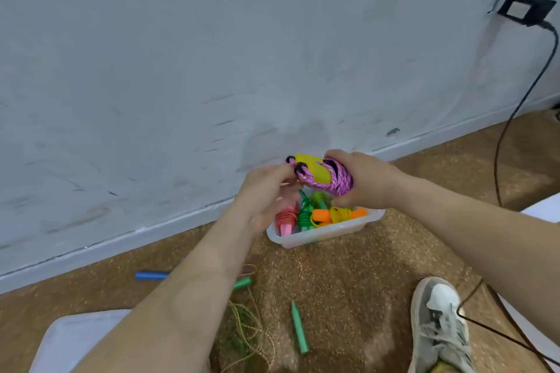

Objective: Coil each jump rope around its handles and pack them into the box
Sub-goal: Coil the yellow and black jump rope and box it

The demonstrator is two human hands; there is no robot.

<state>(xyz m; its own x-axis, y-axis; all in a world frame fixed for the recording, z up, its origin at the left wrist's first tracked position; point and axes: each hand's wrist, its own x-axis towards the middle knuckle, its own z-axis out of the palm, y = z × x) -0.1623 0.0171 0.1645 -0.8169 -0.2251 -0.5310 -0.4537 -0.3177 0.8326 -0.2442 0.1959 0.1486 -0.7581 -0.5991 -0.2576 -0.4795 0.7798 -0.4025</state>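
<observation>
Cork floor: both hands pinch, seemingly, pink-roped yellow handles above box.

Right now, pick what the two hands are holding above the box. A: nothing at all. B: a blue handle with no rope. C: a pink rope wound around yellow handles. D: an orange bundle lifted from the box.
C: the right hand grips the pink rope coiled on the yellow handles, and the left hand pinches its end above the box.

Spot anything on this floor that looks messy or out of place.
An uncoiled rope lies tangled on the floor with green handles apart. A blue handle lies alone near the wall.
</observation>
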